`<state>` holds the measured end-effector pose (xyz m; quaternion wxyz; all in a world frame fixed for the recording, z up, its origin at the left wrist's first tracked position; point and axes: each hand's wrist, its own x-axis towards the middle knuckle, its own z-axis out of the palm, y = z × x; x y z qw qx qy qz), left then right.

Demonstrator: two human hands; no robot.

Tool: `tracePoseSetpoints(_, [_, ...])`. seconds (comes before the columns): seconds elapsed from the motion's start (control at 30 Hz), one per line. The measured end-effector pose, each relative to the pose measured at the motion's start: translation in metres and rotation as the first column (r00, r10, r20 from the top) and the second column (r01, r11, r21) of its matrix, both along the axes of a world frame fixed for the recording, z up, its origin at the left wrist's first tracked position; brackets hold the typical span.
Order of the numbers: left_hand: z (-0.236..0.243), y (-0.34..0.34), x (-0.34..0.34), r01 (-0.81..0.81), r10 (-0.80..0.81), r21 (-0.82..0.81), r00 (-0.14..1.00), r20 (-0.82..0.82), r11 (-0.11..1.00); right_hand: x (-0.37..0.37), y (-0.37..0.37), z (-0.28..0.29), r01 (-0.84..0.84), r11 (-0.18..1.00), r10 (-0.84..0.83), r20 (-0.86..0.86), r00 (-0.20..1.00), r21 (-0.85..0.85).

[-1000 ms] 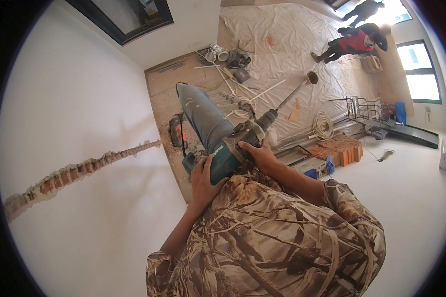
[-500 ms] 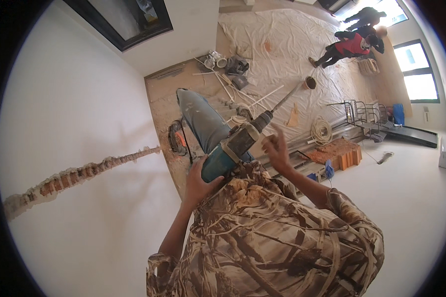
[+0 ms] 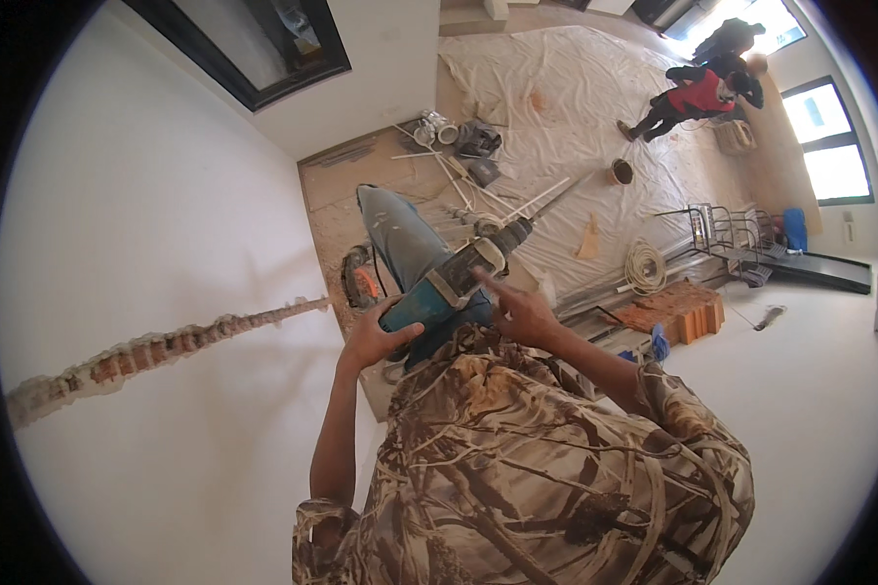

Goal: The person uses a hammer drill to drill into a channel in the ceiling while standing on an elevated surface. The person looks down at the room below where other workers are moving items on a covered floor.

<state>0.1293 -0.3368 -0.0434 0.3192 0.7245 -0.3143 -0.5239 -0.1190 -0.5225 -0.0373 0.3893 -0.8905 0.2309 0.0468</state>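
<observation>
A teal and dark rotary hammer (image 3: pixel 421 310) lies across my front at thigh level, over blue-clad legs. Its long thin bit (image 3: pixel 558 201) slants away to the far right. My left hand (image 3: pixel 373 337) is closed around the tool's rear end, thumb on top. My right hand (image 3: pixel 525 314) has its index finger stretched toward the side of the tool's front housing, the other fingers partly curled. That fingertip is at or very near the housing; contact is hard to tell. Nothing shows in the right hand.
On the left, a rough groove (image 3: pixel 156 353) exposes brick in the white wall. An orange and black tool (image 3: pixel 359 278) lies by it. Ahead are plastic sheeting (image 3: pixel 556 97), a bucket (image 3: pixel 619 173), coiled hose (image 3: pixel 644 266), and bricks (image 3: pixel 688 310). Two people (image 3: pixel 698 95) stand far right.
My right hand has come in from beside the tool to its front housing, index finger now extended. The hammer has shifted slightly left, still in my left hand.
</observation>
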Motion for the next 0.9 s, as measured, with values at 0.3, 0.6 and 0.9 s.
tracePoseSetpoints(0.3, [-0.004, 0.001, 0.004, -0.013, 0.012, -0.015, 1.0, -0.028, 1.0, 0.0, 0.01, -0.012, -0.01, 0.991, -0.006, 0.121, 0.993, 0.13])
tracePoseSetpoints(0.6, [-0.009, 0.005, -0.001, -0.006, 0.007, -0.05, 0.999, 0.033, 0.999, 0.006, 0.008, -0.004, 0.108, 0.961, -0.146, 0.135, 0.98, 0.256])
tracePoseSetpoints(0.9, [0.001, -0.002, -0.011, -0.042, 0.041, -0.044, 0.999, -0.024, 0.998, 0.002, -0.007, -0.037, 0.503, 0.684, -0.522, -0.127, 0.843, 0.528])
